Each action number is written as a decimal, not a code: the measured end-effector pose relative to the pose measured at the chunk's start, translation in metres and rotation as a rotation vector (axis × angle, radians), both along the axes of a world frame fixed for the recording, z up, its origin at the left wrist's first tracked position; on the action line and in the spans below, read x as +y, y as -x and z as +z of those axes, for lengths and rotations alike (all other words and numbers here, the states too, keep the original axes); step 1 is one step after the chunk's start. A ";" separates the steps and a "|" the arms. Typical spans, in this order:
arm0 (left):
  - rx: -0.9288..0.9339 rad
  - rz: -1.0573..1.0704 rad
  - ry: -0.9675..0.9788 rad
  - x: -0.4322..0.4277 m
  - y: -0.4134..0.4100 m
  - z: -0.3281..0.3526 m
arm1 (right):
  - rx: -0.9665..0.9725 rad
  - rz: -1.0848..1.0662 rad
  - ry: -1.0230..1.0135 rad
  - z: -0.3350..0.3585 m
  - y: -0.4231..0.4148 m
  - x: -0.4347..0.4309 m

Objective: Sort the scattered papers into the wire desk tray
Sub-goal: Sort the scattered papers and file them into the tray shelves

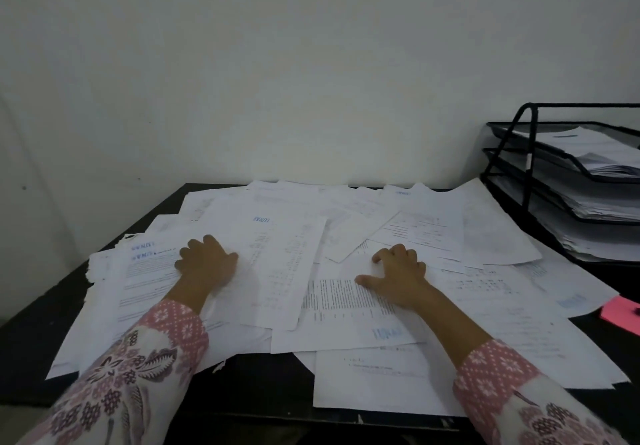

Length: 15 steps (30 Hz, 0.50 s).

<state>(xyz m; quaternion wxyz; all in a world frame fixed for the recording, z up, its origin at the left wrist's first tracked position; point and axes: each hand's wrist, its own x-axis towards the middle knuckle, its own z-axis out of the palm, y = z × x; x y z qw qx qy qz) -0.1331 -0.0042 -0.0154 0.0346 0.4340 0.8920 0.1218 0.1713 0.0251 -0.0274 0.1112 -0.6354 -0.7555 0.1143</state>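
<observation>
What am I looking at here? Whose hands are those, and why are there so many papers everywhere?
There is no machine here. A person wears a camera on their head, so you see what they see, looking down at their own arms in pink patterned sleeves. The left hand and the right hand both lie flat and open on a big mess of scattered papers covering a dark desk. Neither hand holds anything. At the right stands a black wire desk tray with stacked shelves, already holding some papers. A pink note lies near the right edge.
</observation>
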 end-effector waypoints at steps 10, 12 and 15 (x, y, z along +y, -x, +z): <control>0.006 0.003 -0.022 -0.004 0.025 -0.004 | -0.041 -0.081 0.168 0.021 0.026 0.016; 0.035 0.013 -0.025 -0.004 0.026 -0.008 | 0.027 -0.117 0.114 0.017 0.039 0.020; 0.065 0.006 -0.045 -0.005 0.026 -0.013 | 0.219 -0.201 0.041 0.011 0.056 0.030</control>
